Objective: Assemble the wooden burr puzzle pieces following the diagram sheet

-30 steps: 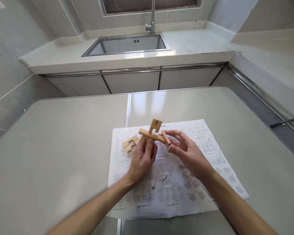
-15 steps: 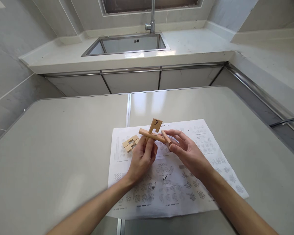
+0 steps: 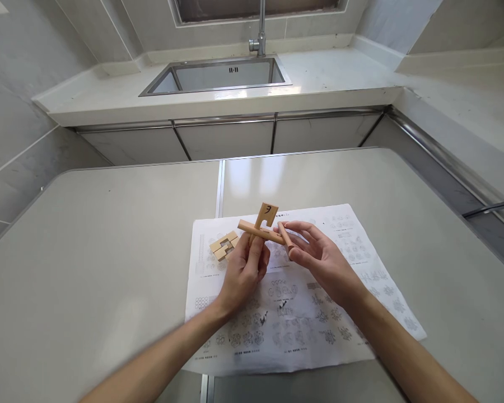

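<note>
My left hand (image 3: 246, 271) is closed around the lower end of an upright notched wooden puzzle piece (image 3: 267, 211) marked with a black "3". A second wooden puzzle piece (image 3: 252, 228) crosses it at a slant, pointing toward my right hand. Between the thumb and fingers of my right hand (image 3: 319, 252) is a third wooden puzzle piece (image 3: 284, 234), held close to or against the crossing piece's right end; contact is hard to tell. More wooden puzzle pieces (image 3: 220, 246) lie on the sheet left of my left hand, partly hidden by it.
A creased paper sheet (image 3: 294, 336) printed with small diagrams lies beneath my hands on the pale table (image 3: 109, 240). Beyond the table's far edge is a counter (image 3: 327, 75) with a steel sink (image 3: 218, 75) and a tap (image 3: 260, 43).
The piece in my right hand has shifted and turned very slightly. My left hand and its piece look unmoved.
</note>
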Demonstrator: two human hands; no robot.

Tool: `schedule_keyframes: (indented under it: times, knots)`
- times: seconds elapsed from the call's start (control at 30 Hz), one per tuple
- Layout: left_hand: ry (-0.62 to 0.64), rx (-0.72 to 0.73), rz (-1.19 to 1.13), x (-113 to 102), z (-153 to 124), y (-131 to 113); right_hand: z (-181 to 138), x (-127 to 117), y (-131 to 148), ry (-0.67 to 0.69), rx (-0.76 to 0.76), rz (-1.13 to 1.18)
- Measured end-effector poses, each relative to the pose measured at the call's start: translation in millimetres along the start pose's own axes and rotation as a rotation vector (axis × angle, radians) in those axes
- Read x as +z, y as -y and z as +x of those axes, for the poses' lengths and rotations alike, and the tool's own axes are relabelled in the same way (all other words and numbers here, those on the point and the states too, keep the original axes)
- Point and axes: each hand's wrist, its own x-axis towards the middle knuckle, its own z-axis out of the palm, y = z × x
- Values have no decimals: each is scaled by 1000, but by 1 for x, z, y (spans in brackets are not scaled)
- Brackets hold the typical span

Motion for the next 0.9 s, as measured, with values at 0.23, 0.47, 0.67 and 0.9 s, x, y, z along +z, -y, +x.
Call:
schedule_keyframes:
  times: [0.23,0.47,0.67,0.9]
  knots:
    - [-3,-8,-3,-1,0,3,0,0,1,-4,19,-18]
    - [-9,-2,-13,-1,-1,2,-1,-3,-4,6,10,3]
    - [-19,-3,6,0,-2,0,1,-5,-9,31,1,49]
    - [-30,-13,-25,0,-2,2,4,-5,-14,49,-14,126]
